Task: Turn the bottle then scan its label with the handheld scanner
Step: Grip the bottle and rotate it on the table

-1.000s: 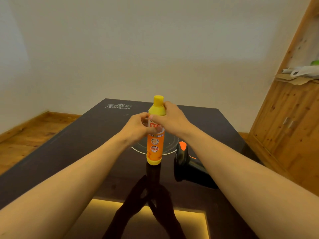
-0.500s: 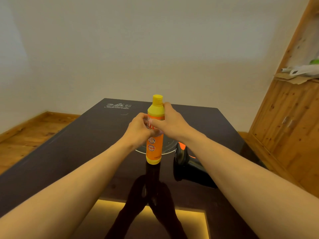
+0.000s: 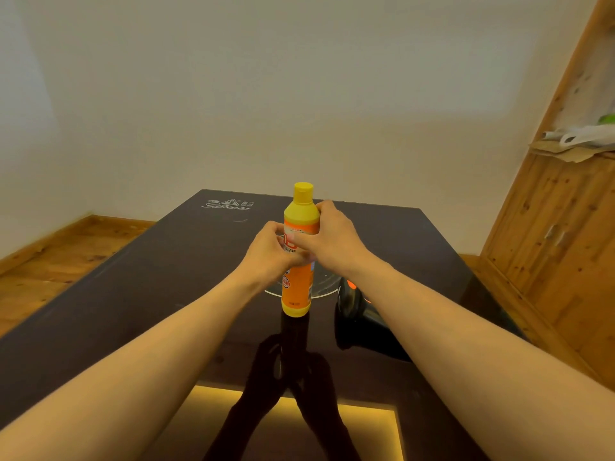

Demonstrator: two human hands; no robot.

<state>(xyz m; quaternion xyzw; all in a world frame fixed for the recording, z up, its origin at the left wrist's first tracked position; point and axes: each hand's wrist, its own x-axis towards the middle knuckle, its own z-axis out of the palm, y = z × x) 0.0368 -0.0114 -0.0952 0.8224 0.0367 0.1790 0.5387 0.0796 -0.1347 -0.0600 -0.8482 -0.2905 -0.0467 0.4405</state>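
Observation:
An orange bottle (image 3: 297, 287) with a yellow cap and yellow base stands upright on the dark glossy table (image 3: 139, 277). My left hand (image 3: 268, 252) grips its middle from the left. My right hand (image 3: 329, 239) grips its upper body from the right, thumb across the label. Both hands hide most of the label. The black handheld scanner (image 3: 357, 322) with an orange button lies on the table just right of the bottle, partly hidden under my right forearm.
A thin circle marking (image 3: 327, 291) is printed on the table behind the bottle. A wooden cabinet (image 3: 559, 247) stands at the right, with bags and cardboard (image 3: 579, 141) on its shelf. A white wall lies beyond the table's far edge.
The printed label has shifted across the bottle's front as both hands twist it. The bottle stays upright at the same spot. The scanner has not moved.

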